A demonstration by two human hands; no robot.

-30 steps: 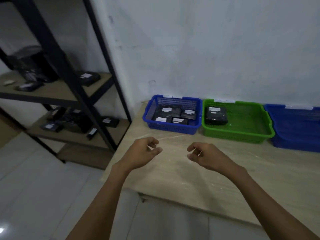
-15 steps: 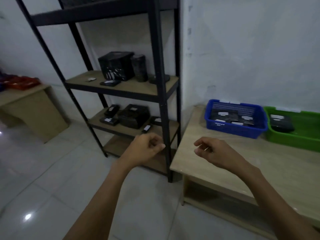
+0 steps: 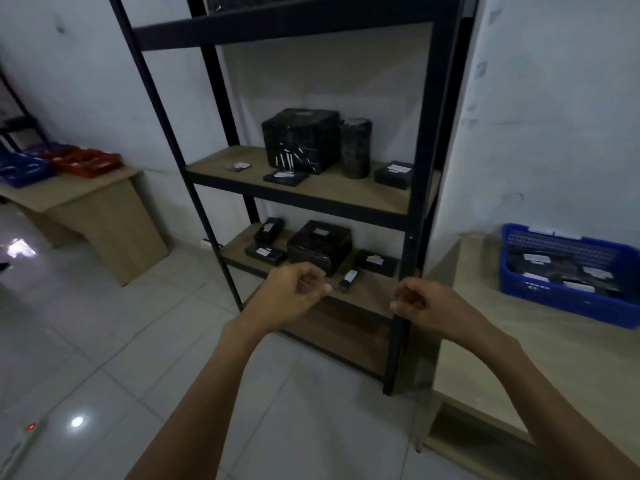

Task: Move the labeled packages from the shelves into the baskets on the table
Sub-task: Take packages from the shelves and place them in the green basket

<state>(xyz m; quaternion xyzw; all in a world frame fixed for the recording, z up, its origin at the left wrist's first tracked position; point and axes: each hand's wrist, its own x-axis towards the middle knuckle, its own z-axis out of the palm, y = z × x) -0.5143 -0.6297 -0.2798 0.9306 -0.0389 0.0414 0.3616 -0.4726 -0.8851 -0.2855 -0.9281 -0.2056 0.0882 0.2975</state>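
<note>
A black metal shelf rack [image 3: 420, 188] with wooden boards stands straight ahead. Its middle board carries a large black box [image 3: 299, 140], a dark cylinder [image 3: 356, 148] and flat black labeled packages [image 3: 394, 174]. The lower board holds several black labeled packages, among them a big one [image 3: 320, 244] and a small one [image 3: 349, 279]. My left hand [image 3: 294, 294] and my right hand [image 3: 420, 304] are curled into loose fists in front of the lower board, holding nothing. A blue basket [image 3: 568, 297] with several packages sits on the table [image 3: 519, 344] at the right.
A second wooden table [image 3: 90, 202] at the left carries red and blue trays [image 3: 85, 162]. The floor is glossy white tile. The rack's front right post stands close beside the table's left edge. A white device with a red light [image 3: 29, 431] lies on the floor, bottom left.
My view has swung left from the table and baskets to face the shelf rack, which is now closer. Both hands stayed in front of me, empty, and curled tighter.
</note>
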